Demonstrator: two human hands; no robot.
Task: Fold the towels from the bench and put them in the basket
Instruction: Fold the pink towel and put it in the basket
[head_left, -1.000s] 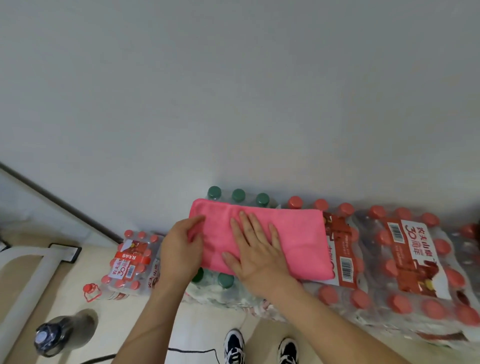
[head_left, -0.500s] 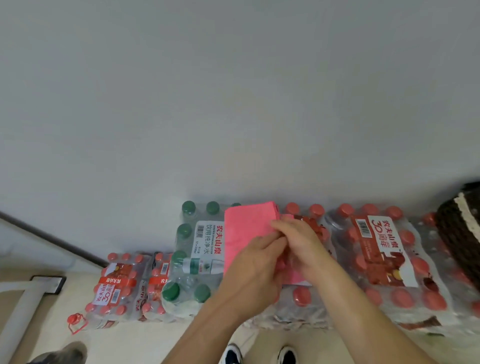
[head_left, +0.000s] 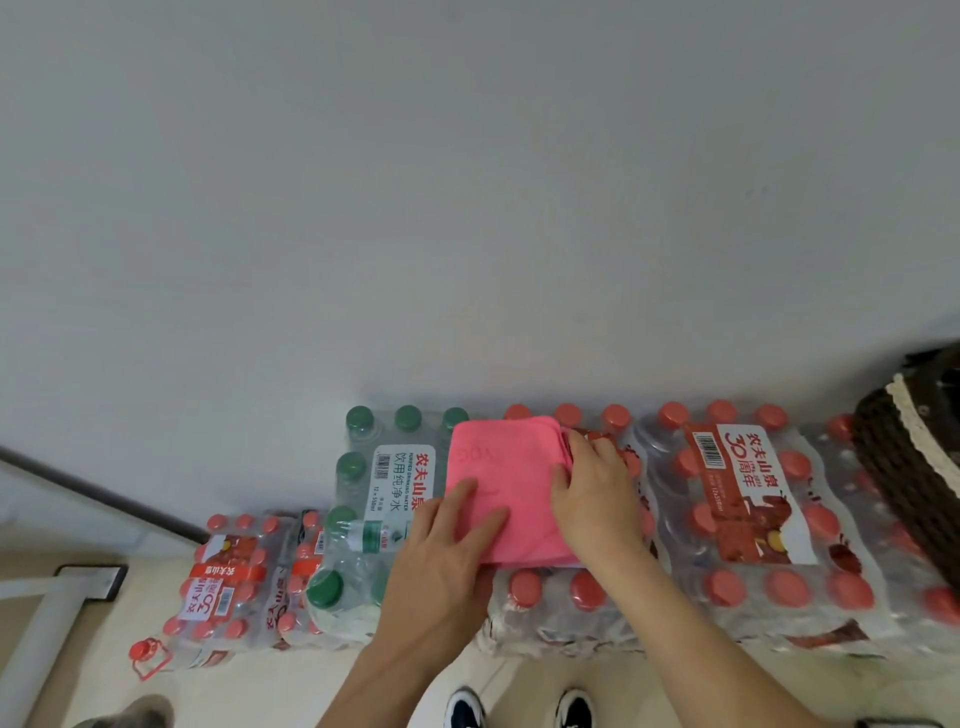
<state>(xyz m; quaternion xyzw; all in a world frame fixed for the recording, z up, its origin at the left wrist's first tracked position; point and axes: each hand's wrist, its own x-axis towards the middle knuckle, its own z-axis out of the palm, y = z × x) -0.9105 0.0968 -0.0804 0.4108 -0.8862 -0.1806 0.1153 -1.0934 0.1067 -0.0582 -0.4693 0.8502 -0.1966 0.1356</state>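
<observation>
Atop shrink-wrapped bottle packs (head_left: 748, 519) — a pink towel (head_left: 509, 483), folded square, smooth-faced

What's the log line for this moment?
phase: folding | towel: folded, on bottle packs | left hand: presses towel | right hand: pinches right edge | basket: far right

Just beyond the fingers (head_left: 576, 447) of the right hand (head_left: 597, 499) and left hand (head_left: 441, 561), the wall (head_left: 467, 208) closes that side. Between the fingers the pink towel (head_left: 504, 478), pinched at its edge by the right hand, covers the caps. Rightward, the red-capped pack (head_left: 737, 519) lies bare up to the woven basket (head_left: 904, 467). Leftward, the green-capped pack (head_left: 358, 519) drops to lower packs (head_left: 223, 582) and open floor (head_left: 249, 691).
</observation>
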